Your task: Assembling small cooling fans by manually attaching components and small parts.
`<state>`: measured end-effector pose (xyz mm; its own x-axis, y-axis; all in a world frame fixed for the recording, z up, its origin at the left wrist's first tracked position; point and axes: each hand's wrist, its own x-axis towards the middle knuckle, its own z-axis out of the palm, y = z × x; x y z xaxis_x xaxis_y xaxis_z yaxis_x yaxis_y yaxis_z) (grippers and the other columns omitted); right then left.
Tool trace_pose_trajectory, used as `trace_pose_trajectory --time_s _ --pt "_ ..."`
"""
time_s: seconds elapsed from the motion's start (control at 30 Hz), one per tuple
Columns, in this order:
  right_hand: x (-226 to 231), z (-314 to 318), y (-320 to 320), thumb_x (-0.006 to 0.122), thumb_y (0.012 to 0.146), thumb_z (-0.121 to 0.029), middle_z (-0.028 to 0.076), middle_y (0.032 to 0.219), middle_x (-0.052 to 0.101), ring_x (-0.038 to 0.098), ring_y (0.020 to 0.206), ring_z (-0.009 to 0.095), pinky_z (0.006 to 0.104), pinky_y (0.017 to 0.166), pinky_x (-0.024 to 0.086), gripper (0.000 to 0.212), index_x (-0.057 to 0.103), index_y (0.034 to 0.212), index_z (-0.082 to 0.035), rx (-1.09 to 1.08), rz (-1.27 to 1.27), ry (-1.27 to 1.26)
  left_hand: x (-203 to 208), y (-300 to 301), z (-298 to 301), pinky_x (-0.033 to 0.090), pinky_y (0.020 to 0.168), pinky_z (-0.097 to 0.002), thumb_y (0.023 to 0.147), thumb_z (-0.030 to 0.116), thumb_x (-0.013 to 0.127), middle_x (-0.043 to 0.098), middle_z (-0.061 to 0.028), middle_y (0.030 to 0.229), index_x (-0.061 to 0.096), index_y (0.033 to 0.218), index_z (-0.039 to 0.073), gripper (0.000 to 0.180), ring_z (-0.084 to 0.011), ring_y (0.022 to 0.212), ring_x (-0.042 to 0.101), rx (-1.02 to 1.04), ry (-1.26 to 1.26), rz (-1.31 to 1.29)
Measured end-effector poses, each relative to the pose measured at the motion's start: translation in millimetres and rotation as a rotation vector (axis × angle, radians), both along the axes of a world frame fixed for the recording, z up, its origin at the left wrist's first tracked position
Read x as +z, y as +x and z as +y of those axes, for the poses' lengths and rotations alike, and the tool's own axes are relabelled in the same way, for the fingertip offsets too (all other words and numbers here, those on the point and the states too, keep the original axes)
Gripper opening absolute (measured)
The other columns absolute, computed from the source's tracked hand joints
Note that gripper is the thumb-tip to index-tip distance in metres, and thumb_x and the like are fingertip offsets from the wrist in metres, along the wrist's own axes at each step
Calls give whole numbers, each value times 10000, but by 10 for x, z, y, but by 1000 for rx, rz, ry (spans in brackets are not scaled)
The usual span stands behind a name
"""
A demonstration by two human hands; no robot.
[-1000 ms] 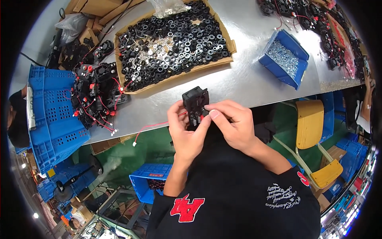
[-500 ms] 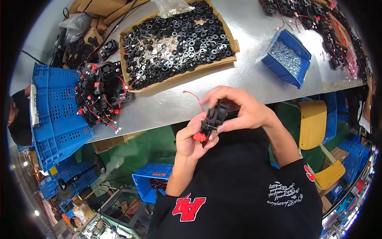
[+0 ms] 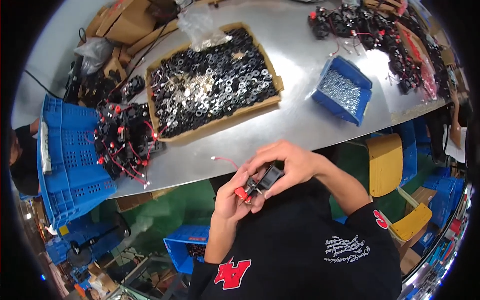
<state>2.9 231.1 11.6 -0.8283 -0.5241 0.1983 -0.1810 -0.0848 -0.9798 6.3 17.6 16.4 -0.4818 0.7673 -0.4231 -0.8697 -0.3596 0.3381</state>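
One left hand point(image 3: 229, 201), one right hand point(image 3: 296, 163), pinching grip around a part-hidden black unit point(image 3: 271, 176)

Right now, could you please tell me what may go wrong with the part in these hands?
The left hand and right hand hold the black part beyond the metal table's near edge, so a slip might drop it. The trailing red wire could perhaps snag.

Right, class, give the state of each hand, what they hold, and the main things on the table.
Left hand: gripping the black part.
Right hand: fingers curled round the black part.
Black part: held in both hands, tilted.
Red wire: plug end unconnected.
Cardboard tray: open, filled with rings and small parts.
Blue bin: open, holding small metal pieces.
Plastic bag: crumpled.
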Motion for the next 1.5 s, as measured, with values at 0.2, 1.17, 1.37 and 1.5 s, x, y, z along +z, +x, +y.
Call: trace_pose_trajectory --time_s 0.2,1.17,1.37,1.5 --pt "-159 -38 173 832 668 -169 43 959 639 595 840 119 278 756 484 494 612 1088 -28 -8 -231 -164 243 -148 -13 572 643 -339 1017 418 389 561 -203 1135 201 1443 34 603 -274 817 678 -338 -395 341" --pt "-180 -245 465 661 750 -129 108 968 641 646 873 192 318 827 534 429 558 1134 34 -422 -834 -755 478 -139 125 456 879 -453 865 306 582 555 -213 1145 453 1308 -30 571 -365 1032 561 135 -907 1545" --pt "-63 -332 443 663 788 -172 84 986 624 609 893 168 293 830 498 391 563 1117 14 -648 -732 -644 300 90 275 496 863 -341 783 112 745 601 -164 1133 485 1291 -29 587 -266 988 628 -30 -915 1249" --pt "-46 -321 510 665 798 -172 64 982 613 588 889 141 276 818 477 378 564 1113 11 -657 -636 -528 418 117 277 490 882 -305 824 88 729 595 -124 1155 504 1269 -25 512 -162 1044 593 52 -649 886"
